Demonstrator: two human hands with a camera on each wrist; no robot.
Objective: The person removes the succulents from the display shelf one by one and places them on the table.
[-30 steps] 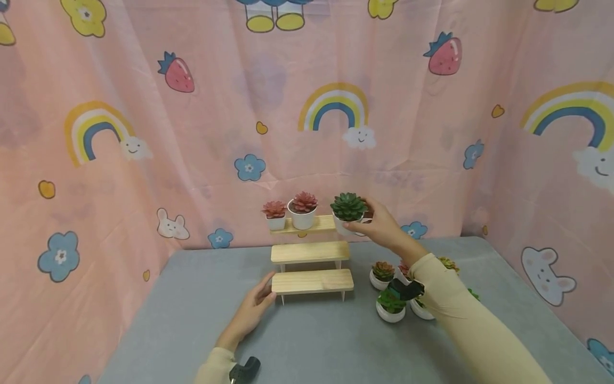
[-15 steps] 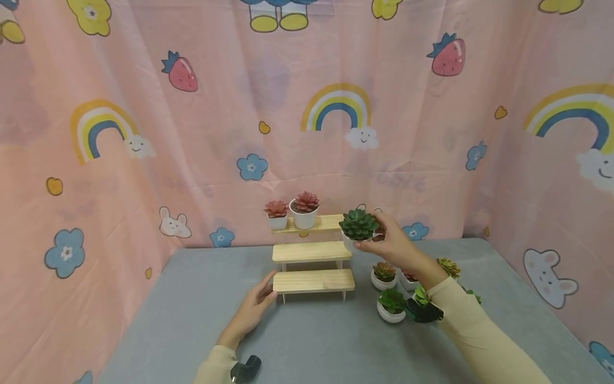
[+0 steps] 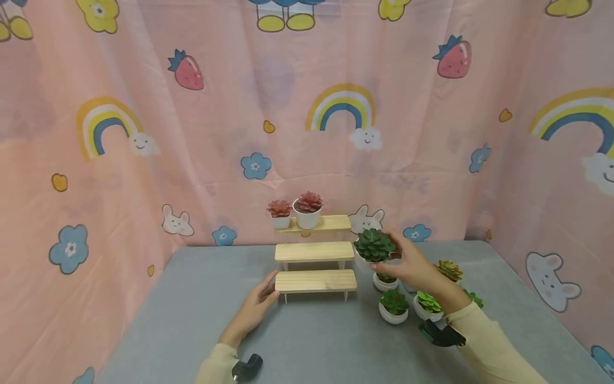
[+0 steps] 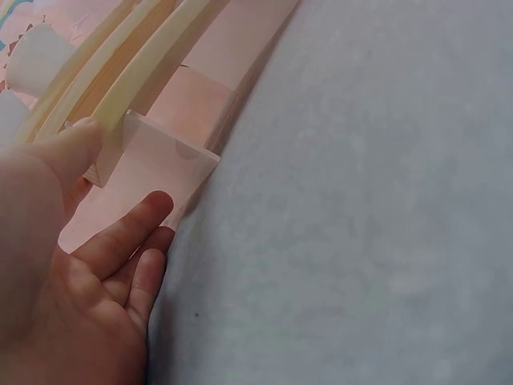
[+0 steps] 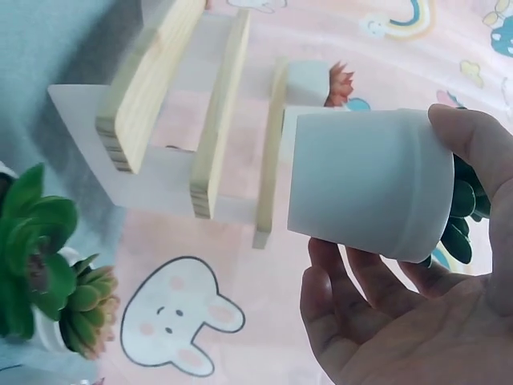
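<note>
A three-step display stand (image 3: 315,281) with pale wooden boards stands at the back of the table. My left hand (image 3: 251,310) rests at its left end; in the left wrist view the thumb (image 4: 80,144) touches the lowest board and the other fingers lie loosely extended by the clear side panel (image 4: 152,172). My right hand (image 3: 416,266) grips a potted dark green succulent (image 3: 373,245) in the air, right of the stand. Thumb and fingers wrap its white pot (image 5: 365,184). A small red succulent (image 3: 280,209) and a larger red one (image 3: 308,205) sit on the top board.
Several small potted succulents stand on the grey table (image 3: 192,320) right of the stand, among them a green one (image 3: 394,303), a light green one (image 3: 428,302) and a yellowish one (image 3: 449,270). A pink patterned curtain (image 3: 216,133) hangs behind.
My right hand has carried the dark green succulent from beside the top board down and to the right. My left hand keeps its place at the stand.
</note>
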